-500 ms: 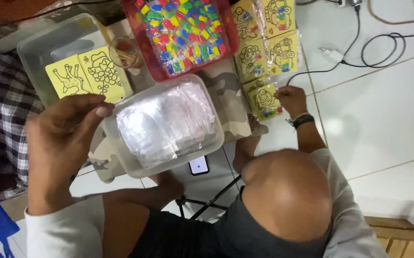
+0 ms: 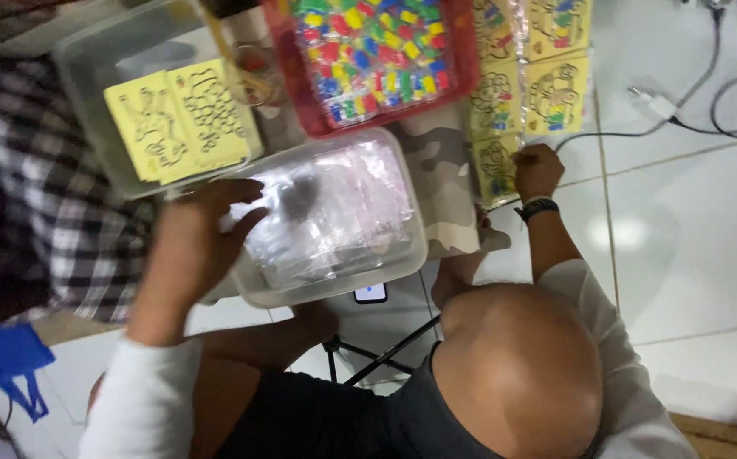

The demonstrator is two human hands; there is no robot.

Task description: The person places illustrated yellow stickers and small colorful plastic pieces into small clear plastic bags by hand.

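My left hand (image 2: pixel 203 234), in a white sleeve, reaches over the left rim of a clear plastic tub (image 2: pixel 360 285). Its spread fingers lie on the clear plastic bags (image 2: pixel 343 204) that fill the tub. My right hand (image 2: pixel 538 170), with a dark wristband, pinches the edge of a yellow picture card (image 2: pixel 496 166) in a clear sleeve. That card is the lowest in a row of similar yellow cards (image 2: pixel 555 89) spread on the white floor. My own head shows at the bottom of the view.
A red tray (image 2: pixel 466 72) of small colourful pieces stands behind the tub. At the left, a second clear tub (image 2: pixel 88 59) holds yellow line-drawing sheets (image 2: pixel 181 119). Around these are a camouflage cloth (image 2: pixel 440 170), a phone (image 2: pixel 371 293), checked fabric (image 2: pixel 45 238), a white plug (image 2: pixel 653 102) and cables (image 2: pixel 725 110).
My left hand has moved from gripping the tub's outer left rim to reaching over it onto the bags. My right hand has stayed on the yellow card.
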